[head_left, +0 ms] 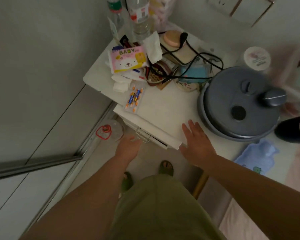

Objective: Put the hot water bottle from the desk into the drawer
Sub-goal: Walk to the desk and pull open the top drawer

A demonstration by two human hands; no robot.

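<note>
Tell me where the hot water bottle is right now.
In the head view, the light blue hot water bottle lies on the desk's near right edge, just below the grey round appliance and right of the right hand, untouched.

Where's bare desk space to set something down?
One bare patch of desk: between the battery pack, the grey round appliance and the right hand at the front edge. The back half is crowded with cables, tissues and bottles. The blue hot water bottle fills the right front.

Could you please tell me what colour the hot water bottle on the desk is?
The hot water bottle is light blue; the head view shows it.
</note>
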